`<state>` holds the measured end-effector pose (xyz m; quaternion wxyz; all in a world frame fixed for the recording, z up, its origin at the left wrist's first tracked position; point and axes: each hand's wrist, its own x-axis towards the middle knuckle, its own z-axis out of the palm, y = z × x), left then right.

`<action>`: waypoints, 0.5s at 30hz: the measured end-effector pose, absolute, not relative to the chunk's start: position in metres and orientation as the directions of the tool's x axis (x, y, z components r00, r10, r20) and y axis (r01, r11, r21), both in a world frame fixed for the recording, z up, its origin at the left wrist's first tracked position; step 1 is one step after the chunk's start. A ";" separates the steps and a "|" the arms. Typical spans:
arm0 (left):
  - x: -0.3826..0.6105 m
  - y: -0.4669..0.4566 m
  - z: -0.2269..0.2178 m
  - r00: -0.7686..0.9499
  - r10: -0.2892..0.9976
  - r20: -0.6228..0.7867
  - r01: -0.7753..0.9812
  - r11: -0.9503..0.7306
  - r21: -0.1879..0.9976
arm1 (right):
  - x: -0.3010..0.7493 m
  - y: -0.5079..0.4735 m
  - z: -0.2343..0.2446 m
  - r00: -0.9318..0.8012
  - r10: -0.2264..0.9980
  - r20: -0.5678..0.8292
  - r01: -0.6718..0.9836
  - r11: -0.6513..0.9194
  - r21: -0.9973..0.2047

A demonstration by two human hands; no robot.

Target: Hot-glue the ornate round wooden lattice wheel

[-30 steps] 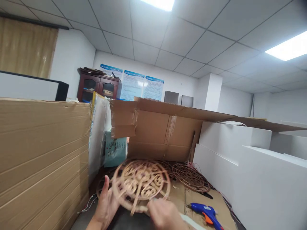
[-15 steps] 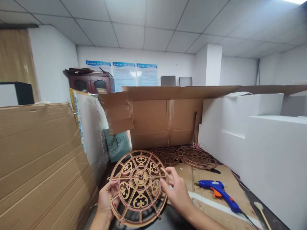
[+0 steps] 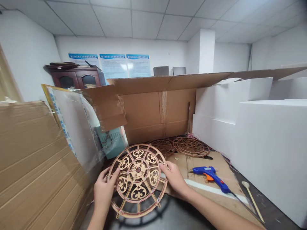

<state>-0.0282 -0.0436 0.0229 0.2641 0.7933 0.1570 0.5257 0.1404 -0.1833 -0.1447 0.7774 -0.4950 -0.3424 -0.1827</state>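
A flattened cardboard sheet (image 3: 206, 188) is lying on my dark worktable (image 3: 168, 220). A blue glue gun (image 3: 209, 174), two fretwork discs (image 3: 190, 146) and a wooden stick (image 3: 251, 199) are resting there.

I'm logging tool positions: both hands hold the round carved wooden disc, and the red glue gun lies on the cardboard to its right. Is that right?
Not quite. The head view shows a blue glue gun with an orange trigger, not a red one. Otherwise correct: left hand and right hand hold the round carved wooden disc, and the gun lies on the cardboard to its right.
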 end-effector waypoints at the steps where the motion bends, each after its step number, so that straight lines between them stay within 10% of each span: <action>1: -0.028 -0.043 0.023 0.343 0.518 0.784 0.068 -0.846 0.529 | 0.143 -0.185 -0.146 0.691 0.104 0.716 0.671 0.278 -0.688; 7: -0.025 -0.047 0.012 0.376 0.292 0.879 0.350 -0.924 0.157 | 0.153 -0.199 -0.144 0.725 0.165 0.669 0.689 -0.181 -0.702; 15: -0.032 -0.049 -0.072 0.820 -0.127 0.558 -0.014 -0.979 -0.203 | 0.170 -0.205 -0.147 0.737 0.169 0.654 0.667 -0.333 -0.666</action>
